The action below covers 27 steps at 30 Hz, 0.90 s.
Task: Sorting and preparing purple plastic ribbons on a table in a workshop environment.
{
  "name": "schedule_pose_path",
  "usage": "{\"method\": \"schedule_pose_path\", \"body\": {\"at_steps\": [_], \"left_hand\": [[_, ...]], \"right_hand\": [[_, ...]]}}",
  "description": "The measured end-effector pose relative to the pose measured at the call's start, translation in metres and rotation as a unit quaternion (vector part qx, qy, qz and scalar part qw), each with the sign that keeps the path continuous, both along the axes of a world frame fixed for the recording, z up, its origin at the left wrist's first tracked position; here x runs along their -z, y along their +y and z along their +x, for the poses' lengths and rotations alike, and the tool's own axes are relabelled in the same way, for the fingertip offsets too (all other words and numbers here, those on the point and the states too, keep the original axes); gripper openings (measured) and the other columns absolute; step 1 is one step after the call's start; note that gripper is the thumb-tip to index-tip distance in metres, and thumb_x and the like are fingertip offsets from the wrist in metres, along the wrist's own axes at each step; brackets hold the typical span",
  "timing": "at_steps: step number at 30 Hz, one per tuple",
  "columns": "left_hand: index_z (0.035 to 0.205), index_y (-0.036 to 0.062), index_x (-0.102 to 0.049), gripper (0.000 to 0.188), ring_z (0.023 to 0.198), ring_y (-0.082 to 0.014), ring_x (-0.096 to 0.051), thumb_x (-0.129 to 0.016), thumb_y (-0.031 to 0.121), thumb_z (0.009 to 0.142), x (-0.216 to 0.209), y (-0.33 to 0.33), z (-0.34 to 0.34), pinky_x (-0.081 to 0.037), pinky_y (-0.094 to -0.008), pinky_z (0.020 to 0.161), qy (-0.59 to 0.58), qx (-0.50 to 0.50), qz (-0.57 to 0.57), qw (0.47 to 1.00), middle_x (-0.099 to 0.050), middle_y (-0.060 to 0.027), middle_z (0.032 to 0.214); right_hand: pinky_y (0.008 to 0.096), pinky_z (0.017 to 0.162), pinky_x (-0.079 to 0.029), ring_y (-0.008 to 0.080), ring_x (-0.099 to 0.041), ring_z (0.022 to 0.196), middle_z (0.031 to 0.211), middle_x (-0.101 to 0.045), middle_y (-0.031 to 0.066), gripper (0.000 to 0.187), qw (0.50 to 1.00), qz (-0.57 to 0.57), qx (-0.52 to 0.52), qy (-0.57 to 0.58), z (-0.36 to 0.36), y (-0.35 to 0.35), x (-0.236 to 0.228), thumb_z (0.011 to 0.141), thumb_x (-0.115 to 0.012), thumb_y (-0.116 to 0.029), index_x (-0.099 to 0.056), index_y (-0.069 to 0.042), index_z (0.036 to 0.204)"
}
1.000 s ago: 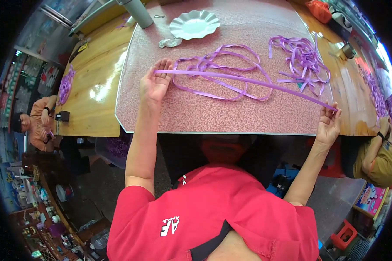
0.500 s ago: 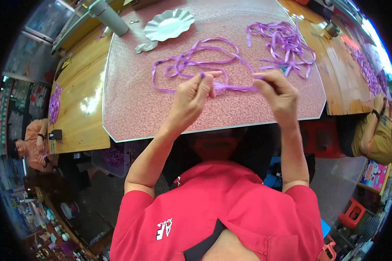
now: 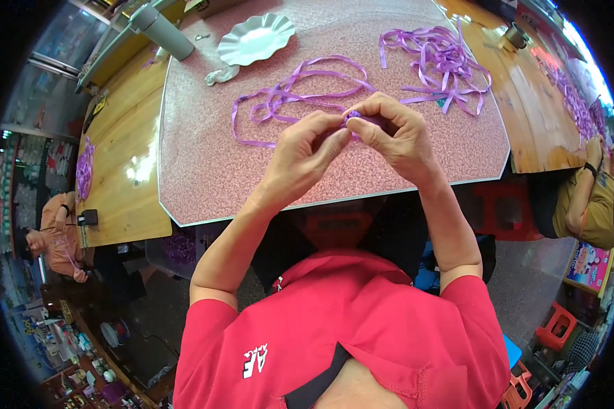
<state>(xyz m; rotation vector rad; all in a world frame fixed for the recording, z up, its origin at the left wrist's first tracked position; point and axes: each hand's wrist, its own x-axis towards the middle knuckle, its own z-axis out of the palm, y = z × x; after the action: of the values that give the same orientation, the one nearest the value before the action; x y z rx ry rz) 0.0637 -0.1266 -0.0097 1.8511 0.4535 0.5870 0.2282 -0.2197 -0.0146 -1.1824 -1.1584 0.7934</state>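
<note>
My left hand (image 3: 305,155) and my right hand (image 3: 393,138) meet above the near part of the pink speckled table, fingertips almost touching. Between them they pinch a small bunched part of a purple ribbon (image 3: 353,116); the fingers hide most of that part. The same ribbon's long loops (image 3: 320,73) lie on the table just beyond my hands. Farther right rests a tangled heap of purple ribbons (image 3: 443,61), apart from both hands.
A wavy-edged pale plate (image 3: 256,39) stands at the back left, with a crumpled clear wrapper (image 3: 222,75) beside it. Left of these is a grey-green tumbler (image 3: 162,33). Two people sit at wooden side tables, each with purple ribbon nearby.
My right hand has moved left to meet my left hand, which has shifted slightly right. The ribbon stretched between them is now bunched at the fingertips.
</note>
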Motion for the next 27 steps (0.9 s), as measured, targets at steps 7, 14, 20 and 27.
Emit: {"method": "schedule_pose_path", "body": {"at_steps": [7, 14, 20, 27], "left_hand": [[0.106, 0.0006, -0.068, 0.020, 0.087, -0.0060, -0.059, -0.068, 0.015, 0.092, 0.004, 0.006, -0.002, -0.048, -0.0218, 0.079, -0.075, -0.012, -0.279, 0.957, -0.067, 0.0000, 0.093], [0.105, 0.0019, -0.070, 0.017, 0.088, -0.0065, -0.060, -0.069, 0.012, 0.091, 0.004, 0.003, 0.001, -0.048, -0.0218, 0.078, -0.107, -0.030, -0.273, 0.956, -0.068, -0.0002, 0.091], [0.104, 0.0008, -0.070, 0.017, 0.086, -0.0067, -0.060, -0.070, 0.010, 0.090, 0.008, 0.008, 0.000, -0.049, -0.0216, 0.078, -0.089, -0.018, -0.173, 0.981, -0.067, -0.0007, 0.092], [0.105, 0.0001, -0.067, 0.018, 0.085, -0.0057, -0.060, -0.069, 0.012, 0.091, 0.005, 0.003, -0.001, -0.049, -0.0208, 0.076, -0.083, -0.029, -0.212, 0.973, -0.067, -0.0013, 0.093]], "right_hand": [[0.0202, 0.070, -0.046, 0.0067, -0.056, 0.083, 0.094, -0.061, 0.0012, 0.015, 1.000, 0.015, 0.015, -0.021, 0.003, -0.002, 0.004, 0.090, -0.067, -0.005, -0.068, 0.003, 0.104], [0.0214, 0.066, -0.047, 0.0088, -0.058, 0.080, 0.090, -0.061, 0.0026, 0.024, 0.979, 0.066, 0.061, -0.186, 0.007, -0.006, -0.003, 0.084, -0.069, 0.003, -0.072, -0.003, 0.107], [0.0243, 0.062, -0.050, 0.0118, -0.060, 0.077, 0.088, -0.061, 0.0048, 0.030, 0.947, 0.100, 0.102, -0.289, 0.004, -0.006, -0.003, 0.080, -0.069, 0.008, -0.073, -0.005, 0.106], [0.0219, 0.055, -0.042, 0.0087, -0.054, 0.070, 0.087, -0.060, 0.0031, 0.027, 0.957, 0.097, 0.107, -0.250, -0.009, -0.009, -0.005, 0.084, -0.067, 0.004, -0.071, -0.004, 0.109]]}}
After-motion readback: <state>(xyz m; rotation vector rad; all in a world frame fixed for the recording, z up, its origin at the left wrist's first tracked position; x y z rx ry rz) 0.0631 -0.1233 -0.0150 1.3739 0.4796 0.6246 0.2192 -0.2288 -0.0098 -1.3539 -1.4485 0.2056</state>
